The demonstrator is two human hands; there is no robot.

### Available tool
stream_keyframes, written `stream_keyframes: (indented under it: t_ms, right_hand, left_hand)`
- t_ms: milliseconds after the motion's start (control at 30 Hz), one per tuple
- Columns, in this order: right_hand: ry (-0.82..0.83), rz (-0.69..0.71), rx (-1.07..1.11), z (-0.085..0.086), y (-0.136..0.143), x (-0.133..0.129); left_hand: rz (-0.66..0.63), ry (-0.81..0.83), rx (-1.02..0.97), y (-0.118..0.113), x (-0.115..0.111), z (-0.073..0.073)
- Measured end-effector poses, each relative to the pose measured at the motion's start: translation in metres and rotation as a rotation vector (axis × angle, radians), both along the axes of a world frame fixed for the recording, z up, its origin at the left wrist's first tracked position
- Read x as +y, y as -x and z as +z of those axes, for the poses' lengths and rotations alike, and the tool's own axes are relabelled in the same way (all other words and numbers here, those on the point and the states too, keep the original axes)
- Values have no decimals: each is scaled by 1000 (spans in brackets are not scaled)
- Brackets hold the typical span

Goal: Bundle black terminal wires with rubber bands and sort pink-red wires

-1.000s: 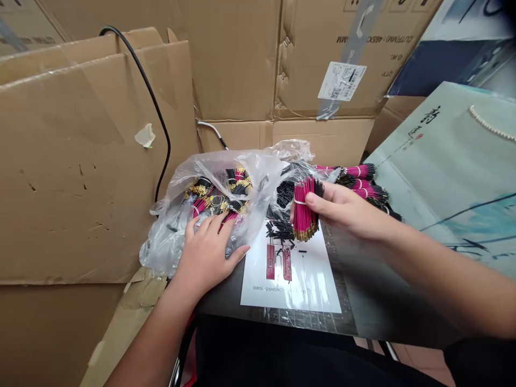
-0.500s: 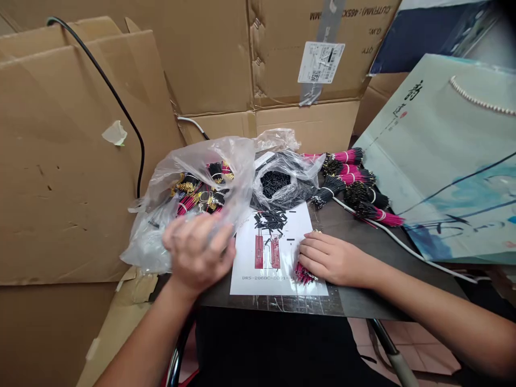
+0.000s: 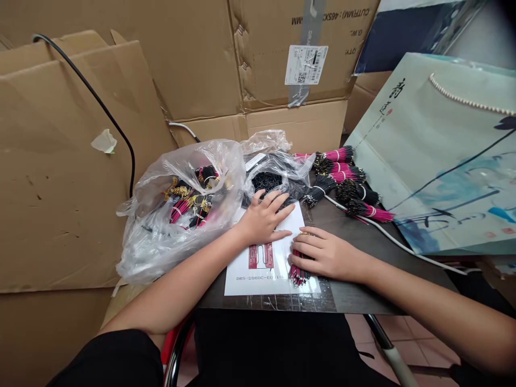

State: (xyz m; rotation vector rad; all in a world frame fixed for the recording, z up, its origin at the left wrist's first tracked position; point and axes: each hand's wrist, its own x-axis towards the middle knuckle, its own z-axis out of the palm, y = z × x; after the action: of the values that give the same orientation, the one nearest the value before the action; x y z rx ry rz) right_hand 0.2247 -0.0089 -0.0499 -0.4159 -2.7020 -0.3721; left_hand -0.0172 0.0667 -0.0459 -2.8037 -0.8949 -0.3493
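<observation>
My left hand is over the upper part of a printed white paper sheet, palm down with its fingers spread. It covers the spot where a heap of short black tubes lay. Its fingertips reach towards an opened clear bag full of short black tubes. Below the hand, a picture of red strips shows on the sheet. At the sheet's right edge, my right hand has its fingers curled over a bundle of red wires, whose ends stick out below and above.
To the left is a crumpled plastic bag with wire bundles inside. More tied red and black wire bundles lie at the back right, beside a white cable and a paper gift bag. Cardboard walls the back.
My left hand has left the plastic bag at the left and moved right, over the paper, its fingers spreading. My right hand stays at the red wire bundle. The view has shifted slightly.
</observation>
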Motion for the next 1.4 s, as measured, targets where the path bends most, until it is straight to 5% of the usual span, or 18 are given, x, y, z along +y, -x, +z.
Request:
stream_keyframes:
  t_ms: [233,400,500,600,667,767,967,1200,1400]
  right_hand:
    - [-66,57,13,1,0,11]
    - [-240,47,119,7,1,17]
    - [-361,68,220,15,4,17]
    - [-442,32,365,19,11,16]
    - [-452,-11,465,18,17,16]
    - [-429,-43,551,11,28,17]
    - [-364,-103,502,5,40,20]
    - [-50,-243,597,13,46,7]
    - [-90,-304,535,9,69,-1]
  left_hand:
    - [-41,-51,-117,10,23,0]
    - [-148,65,-428,11,3,8]
    - [45,522,-900,1,-22,14]
    - [142,1327,-1227,-11,-43,16]
    - [49,1745,-1274,-17,-52,17]
    - [-120,2073,-1311,-22,-62,18]
    - [59,2056,-1465,-17,-62,13]
    - [171,1785,-1761,-8,-44,16]
    - [251,1864,-1848,-11,-46,17]
